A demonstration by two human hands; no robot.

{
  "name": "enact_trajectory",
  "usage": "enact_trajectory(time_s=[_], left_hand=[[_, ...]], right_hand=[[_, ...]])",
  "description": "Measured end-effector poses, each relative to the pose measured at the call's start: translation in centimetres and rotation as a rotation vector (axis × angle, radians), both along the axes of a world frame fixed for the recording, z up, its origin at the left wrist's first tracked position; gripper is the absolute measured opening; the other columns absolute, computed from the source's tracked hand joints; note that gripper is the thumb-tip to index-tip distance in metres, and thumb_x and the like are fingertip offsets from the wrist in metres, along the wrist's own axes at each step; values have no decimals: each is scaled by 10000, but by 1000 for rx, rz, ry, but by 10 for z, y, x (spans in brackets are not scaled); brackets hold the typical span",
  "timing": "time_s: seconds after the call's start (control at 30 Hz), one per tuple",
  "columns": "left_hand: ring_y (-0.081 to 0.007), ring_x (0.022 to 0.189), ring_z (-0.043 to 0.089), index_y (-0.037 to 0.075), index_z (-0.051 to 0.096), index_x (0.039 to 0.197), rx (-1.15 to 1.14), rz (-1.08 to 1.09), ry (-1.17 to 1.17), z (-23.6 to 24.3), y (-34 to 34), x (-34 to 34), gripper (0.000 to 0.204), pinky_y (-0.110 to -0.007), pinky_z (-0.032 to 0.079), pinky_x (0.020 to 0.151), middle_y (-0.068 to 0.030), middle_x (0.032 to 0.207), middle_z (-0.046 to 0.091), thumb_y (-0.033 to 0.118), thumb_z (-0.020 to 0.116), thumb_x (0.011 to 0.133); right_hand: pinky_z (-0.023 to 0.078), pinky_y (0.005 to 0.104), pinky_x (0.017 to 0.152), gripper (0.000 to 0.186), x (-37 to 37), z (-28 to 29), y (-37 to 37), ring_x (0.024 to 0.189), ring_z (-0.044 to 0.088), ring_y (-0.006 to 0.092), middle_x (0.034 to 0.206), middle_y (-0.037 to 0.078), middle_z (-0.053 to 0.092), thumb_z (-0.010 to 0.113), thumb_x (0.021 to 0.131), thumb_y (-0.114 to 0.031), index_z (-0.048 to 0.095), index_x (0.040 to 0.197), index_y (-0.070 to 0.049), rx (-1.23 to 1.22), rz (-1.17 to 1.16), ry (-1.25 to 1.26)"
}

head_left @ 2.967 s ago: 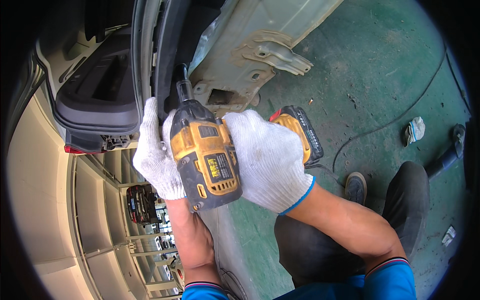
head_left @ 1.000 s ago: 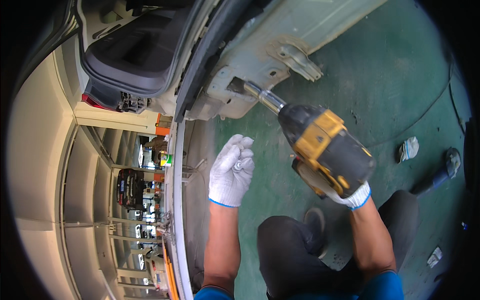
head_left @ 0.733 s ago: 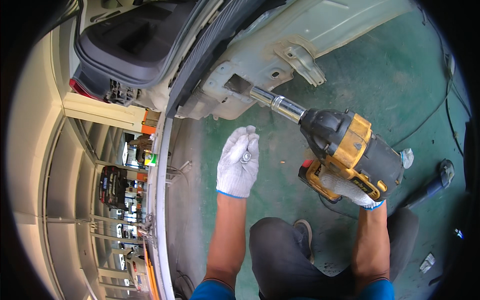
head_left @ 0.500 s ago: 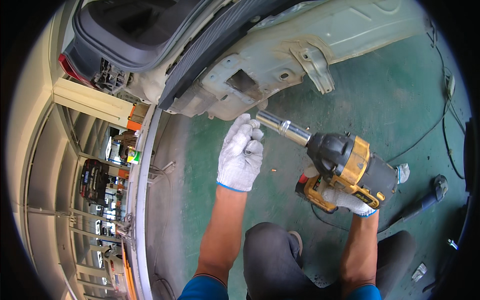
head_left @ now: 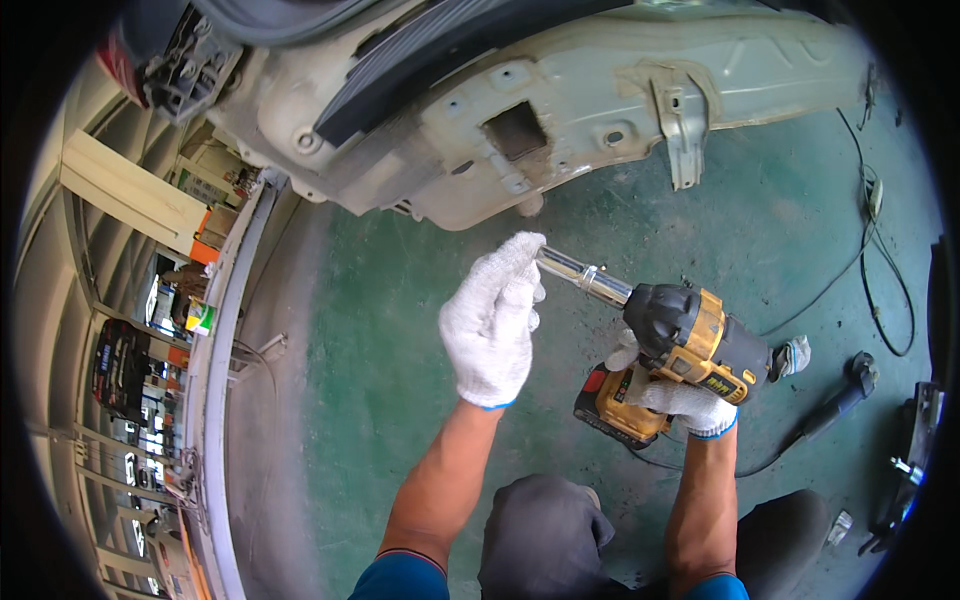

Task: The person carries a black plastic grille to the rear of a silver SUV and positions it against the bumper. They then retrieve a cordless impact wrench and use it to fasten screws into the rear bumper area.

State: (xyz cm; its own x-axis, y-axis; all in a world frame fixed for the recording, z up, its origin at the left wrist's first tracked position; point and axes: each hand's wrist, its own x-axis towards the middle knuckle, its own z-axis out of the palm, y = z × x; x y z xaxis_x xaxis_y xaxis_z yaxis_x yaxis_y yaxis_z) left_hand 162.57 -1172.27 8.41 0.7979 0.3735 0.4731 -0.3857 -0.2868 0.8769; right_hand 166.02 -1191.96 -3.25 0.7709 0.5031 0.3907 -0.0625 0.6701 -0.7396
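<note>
My right hand (head_left: 690, 405), in a white knit glove, grips the handle of a yellow and black cordless impact wrench (head_left: 690, 335). A long chrome socket (head_left: 583, 274) on its nose points up and left. My left hand (head_left: 492, 318), gloved the same way, has its fingers bent in at the open end of the socket. Its fingertips meet or nearly meet the rim; what they hold is hidden behind the glove. Beyond both hands is the pale green-grey metal body panel (head_left: 590, 130) of a car, with a square hole and a bracket (head_left: 685, 130).
On the green floor (head_left: 380, 330) lie a black corded tool (head_left: 840, 400), a crumpled glove (head_left: 792, 357) and dark cables (head_left: 875, 240). A pale ledge (head_left: 222, 330) runs along the left, beside metal shelving. A dark part (head_left: 910, 460) lies at the far right.
My left hand has turned and come to the socket's open end, where a gap showed before. The wrench has shifted slightly down and right. The view has moved, and the panel shows higher up.
</note>
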Motion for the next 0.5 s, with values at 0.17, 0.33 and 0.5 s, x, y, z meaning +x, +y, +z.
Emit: enact_trajectory(time_s=[0.17, 0.33, 0.5], left_hand=[[-47, 639, 555, -29, 489, 1374, 110, 89, -175, -8, 11, -14, 449, -159, 416, 511, -168, 1171, 685, 33, 595, 942], [-64, 611, 570, -13, 412, 1436, 52, -142, -60, 9, 25, -33, 495, -174, 437, 510, -200, 1215, 664, -4, 523, 954], [-81, 642, 604, -11, 375, 1464, 717, 13, -161, 10, 29, -32, 520, -208, 485, 546, -214, 1246, 648, 9, 506, 960]], right_hand=[[555, 338, 597, 660, -13, 2, 21, 630, 666, 222, 1038, 231, 694, 822, 654, -78, 564, 1240, 83, 159, 261, 301], [559, 389, 518, 642, -14, -2, 32, 543, 649, 247, 991, 297, 680, 781, 644, -72, 554, 1206, 139, 366, 413, 441], [573, 387, 529, 645, -19, -5, 35, 549, 659, 253, 1005, 297, 683, 786, 626, -54, 563, 1202, 132, 308, 349, 409]])
